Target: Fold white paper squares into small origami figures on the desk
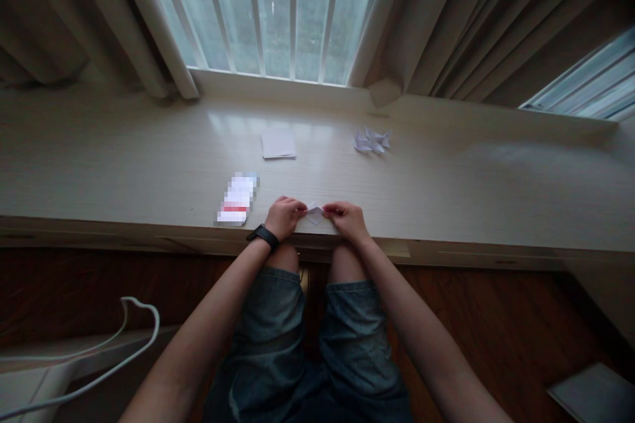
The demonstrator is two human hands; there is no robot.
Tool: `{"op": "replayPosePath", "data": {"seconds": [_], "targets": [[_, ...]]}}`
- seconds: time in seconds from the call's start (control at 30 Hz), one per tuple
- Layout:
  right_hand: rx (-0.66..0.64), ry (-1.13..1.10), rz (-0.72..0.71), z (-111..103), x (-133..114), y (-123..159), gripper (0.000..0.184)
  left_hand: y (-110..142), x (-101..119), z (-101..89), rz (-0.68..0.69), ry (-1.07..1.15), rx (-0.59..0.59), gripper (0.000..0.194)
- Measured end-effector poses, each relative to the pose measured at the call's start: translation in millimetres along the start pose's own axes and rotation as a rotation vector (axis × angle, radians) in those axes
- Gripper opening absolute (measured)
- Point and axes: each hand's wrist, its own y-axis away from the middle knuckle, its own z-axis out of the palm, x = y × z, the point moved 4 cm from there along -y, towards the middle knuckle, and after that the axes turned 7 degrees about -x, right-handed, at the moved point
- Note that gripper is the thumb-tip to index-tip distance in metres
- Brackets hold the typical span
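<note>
A small folded piece of white paper lies at the near edge of the pale wooden sill, held between both hands. My left hand, with a black band on its wrist, pinches the paper's left end with closed fingers. My right hand pinches the right end the same way. Both hands rest on the sill right above my knees.
A small stack of white paper squares lies farther back at the middle. Several folded white paper pieces sit at the back right. A blurred white packet lies left of my left hand. Curtains hang on both sides; a white cable loops at lower left.
</note>
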Motion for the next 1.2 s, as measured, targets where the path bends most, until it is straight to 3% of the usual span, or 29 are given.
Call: {"op": "replayPosePath", "data": {"seconds": [0.33,0.6,0.73,0.9,1.03,1.2], "targets": [[0.060,0.051,0.053,-5.0,-6.9,1.0,0.011,2.9,1.7,-1.2,-0.017,-0.106,0.016,0.009],[-0.048,0.087,0.076,-4.6,-6.4,-5.6,0.010,3.5,4.5,-1.5,-0.092,-0.201,-0.026,0.015],[-0.043,0.146,0.028,-5.3,-13.1,-4.0,0.007,3.3,7.7,-1.3,-0.114,-0.229,-0.070,0.016],[0.035,0.007,-0.059,-7.4,-17.2,-0.9,0.011,2.8,9.1,-2.0,-0.138,-0.091,-0.065,0.014],[0.035,-0.234,-0.024,-5.3,-9.3,-3.9,0.011,0.5,12.9,-3.2,-0.176,0.099,-0.067,0.015],[0.034,-0.386,0.016,-3.8,-4.0,-6.5,0.022,-5.8,16.1,-3.9,-0.208,0.366,0.001,0.040]]}}
